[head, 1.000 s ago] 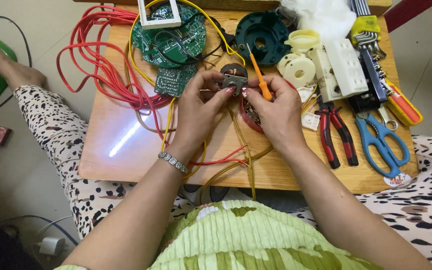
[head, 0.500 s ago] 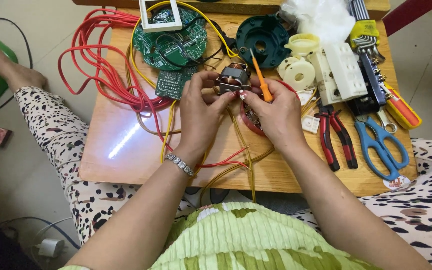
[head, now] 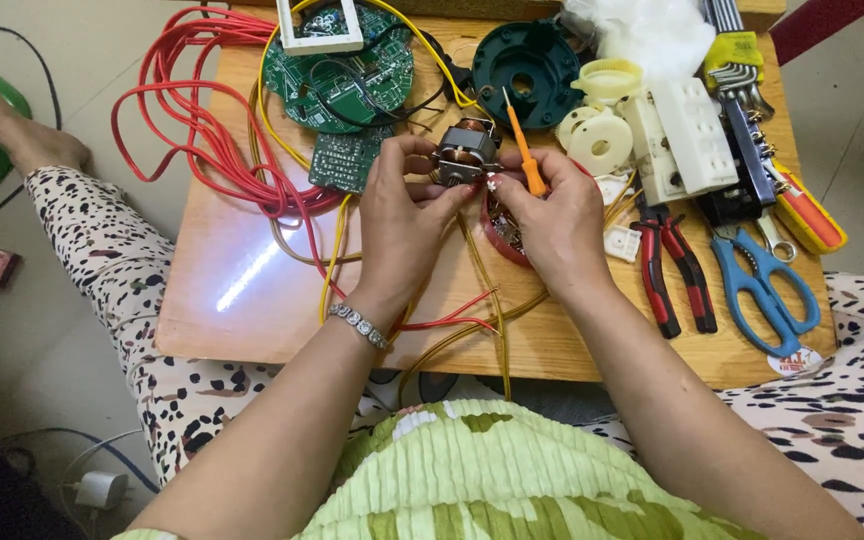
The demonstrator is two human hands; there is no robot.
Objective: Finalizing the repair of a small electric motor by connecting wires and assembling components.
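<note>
Near the top centre of the frame, your left hand (head: 402, 215) pinches the small motor (head: 466, 155) over the wooden table (head: 252, 290). Your right hand (head: 552, 215) grips the orange screwdriver (head: 524, 158) beside it. The motor sits loose, wires trailing, green circuit board (head: 337, 75) unattached.

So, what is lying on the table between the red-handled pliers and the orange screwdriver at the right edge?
In the head view, blue scissors lie between the red-handled pliers and the orange screwdriver, on the wooden table.
</note>
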